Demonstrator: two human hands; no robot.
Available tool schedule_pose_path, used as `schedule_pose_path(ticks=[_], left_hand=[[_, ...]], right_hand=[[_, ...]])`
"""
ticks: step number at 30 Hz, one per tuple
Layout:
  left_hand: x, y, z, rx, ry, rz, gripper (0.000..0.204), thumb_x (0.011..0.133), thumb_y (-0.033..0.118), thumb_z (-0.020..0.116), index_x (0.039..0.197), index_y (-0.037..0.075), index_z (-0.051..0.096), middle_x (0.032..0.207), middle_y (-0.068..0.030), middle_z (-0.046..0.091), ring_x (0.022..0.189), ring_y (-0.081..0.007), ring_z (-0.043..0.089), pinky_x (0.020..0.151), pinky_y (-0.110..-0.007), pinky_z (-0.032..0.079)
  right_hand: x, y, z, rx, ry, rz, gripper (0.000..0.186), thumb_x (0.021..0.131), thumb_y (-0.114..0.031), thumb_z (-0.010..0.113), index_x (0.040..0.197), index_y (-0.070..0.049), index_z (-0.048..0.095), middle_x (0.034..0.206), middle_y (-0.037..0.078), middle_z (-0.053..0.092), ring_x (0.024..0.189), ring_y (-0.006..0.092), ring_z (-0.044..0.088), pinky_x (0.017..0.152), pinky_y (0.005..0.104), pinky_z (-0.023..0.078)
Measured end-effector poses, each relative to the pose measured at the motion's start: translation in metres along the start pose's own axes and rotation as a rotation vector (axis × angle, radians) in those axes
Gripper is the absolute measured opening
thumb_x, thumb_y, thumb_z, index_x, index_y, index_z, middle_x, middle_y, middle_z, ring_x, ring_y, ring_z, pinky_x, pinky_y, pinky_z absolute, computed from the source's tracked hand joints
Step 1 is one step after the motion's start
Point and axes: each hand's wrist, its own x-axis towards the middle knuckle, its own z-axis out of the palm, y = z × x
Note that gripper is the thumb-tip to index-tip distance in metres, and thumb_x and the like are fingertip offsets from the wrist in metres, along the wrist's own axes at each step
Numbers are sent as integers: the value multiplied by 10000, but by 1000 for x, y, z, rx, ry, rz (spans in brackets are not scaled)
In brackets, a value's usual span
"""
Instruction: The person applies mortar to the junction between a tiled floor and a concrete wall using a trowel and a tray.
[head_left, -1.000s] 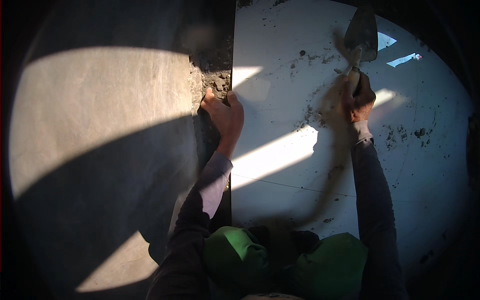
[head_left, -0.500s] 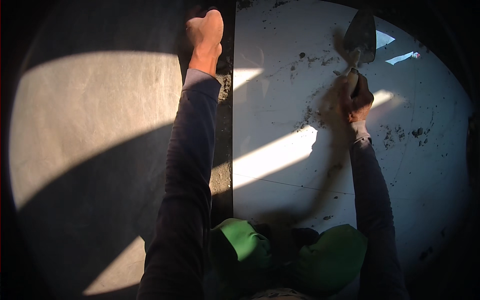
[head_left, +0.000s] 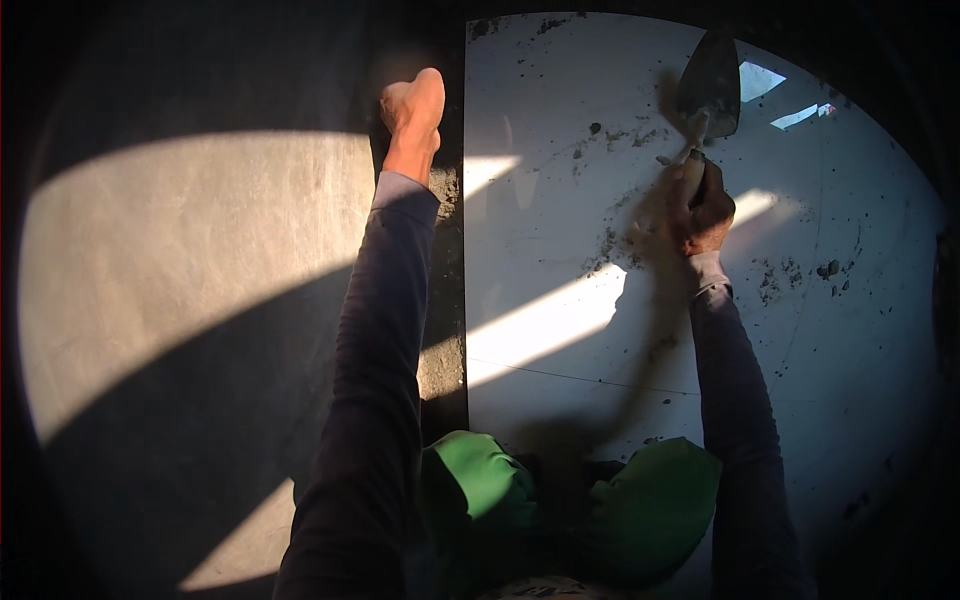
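My right hand point(head_left: 703, 215) grips the handle of a pointed trowel point(head_left: 709, 78), whose metal blade lies over the white sheet or tile point(head_left: 545, 245), which is speckled with crumbs of grit. My left hand point(head_left: 412, 108) is stretched forward into the dark strip of rough rubble point(head_left: 446, 195) beside the white piece's left edge. Its fingers are bent down out of sight, so I cannot tell what they touch or hold.
A large grey board or slab point(head_left: 180, 220), partly sunlit, lies on the left along the gritty strip point(head_left: 442, 365). My knees in green trousers point(head_left: 645, 500) are at the lower edge. The far rim of the view is dark.
My left hand has moved forward from the middle of the rubble strip to its far part. My right hand still grips the trowel and has shifted only slightly in the picture.
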Motion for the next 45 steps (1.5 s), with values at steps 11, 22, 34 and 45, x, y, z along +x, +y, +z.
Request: schedule_pose_path(ticks=[11,22,34,45], left_hand=[[189,-39,97,160,-374,655,435,1043,344,613,1327,45,751,1376,-160,753,1223,-331,723,1004,-485,567],[115,-17,134,397,47,637,629,984,440,662,1391,-39,653,1481,-343,621,1413,-487,574,1168,-549,459],[171,-77,83,1007,517,1069,714,1133,437,499,1631,-71,441,1694,-241,480,1542,-470,456,1292,-534,364],[-195,-238,-61,157,499,242,557,992,112,615,1501,-106,551,1590,-287,545,1523,-440,471,1282,-516,373]], right_hand=[[18,12,18,18,-3,-27,351,970,-255,761,1244,-48,687,752,182,737,695,386,771,664,451,600],[30,33,15,31,-74,21,357,980,-253,750,1267,-53,677,804,196,767,728,397,783,695,461,614],[-8,3,57,178,-112,-35,352,976,-237,750,1256,-35,683,777,187,753,697,381,775,667,440,605],[-61,-40,37,42,-31,18,359,1021,-322,723,1208,-15,728,841,170,783,746,308,788,709,402,600]])
